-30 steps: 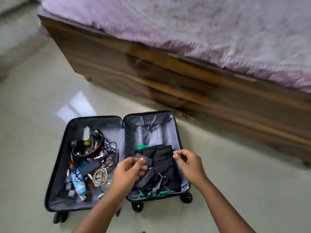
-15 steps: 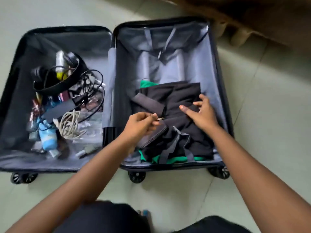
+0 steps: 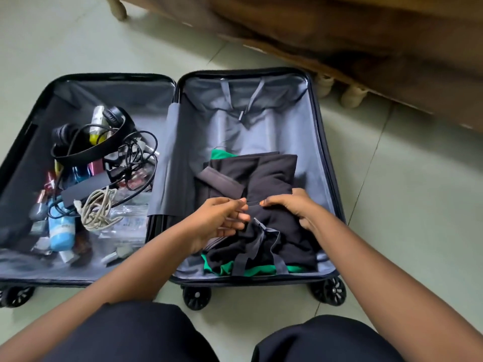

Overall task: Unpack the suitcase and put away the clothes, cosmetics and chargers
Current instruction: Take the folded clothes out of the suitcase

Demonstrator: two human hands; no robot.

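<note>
While the suitcase [image 3: 324,142] lies spread open on the tiled floor [image 3: 407,205], both hands meet over its right half, above the folded black clothes [image 3: 274,178]. The left hand [image 3: 222,220] has thumb and forefinger pressed together on a thin dark strap or cord at the top of the pile, its other fingers loosely curled beneath. The right hand [image 3: 295,207] pinches the same thin piece from the other side, fingertips almost touching those of the left, the remaining fingers bent down onto the black cloth. A green garment [image 3: 251,270] shows under the black clothes at the near edge and again at the far edge. Grey packing straps [image 3: 245,257] lie loose across the near end of the pile. The left half holds a jumble: black headphones [image 3: 109,118], a yellow-and-white bottle [image 3: 97,125], tangled black cables [image 3: 138,152], a black charger brick [image 3: 83,189], a coiled pale cord [image 3: 99,210], a light blue bottle [image 3: 61,231] and small cosmetics too blurred to name. A wooden bed frame [image 3: 366,48] stands beyond the suitcase.
</note>
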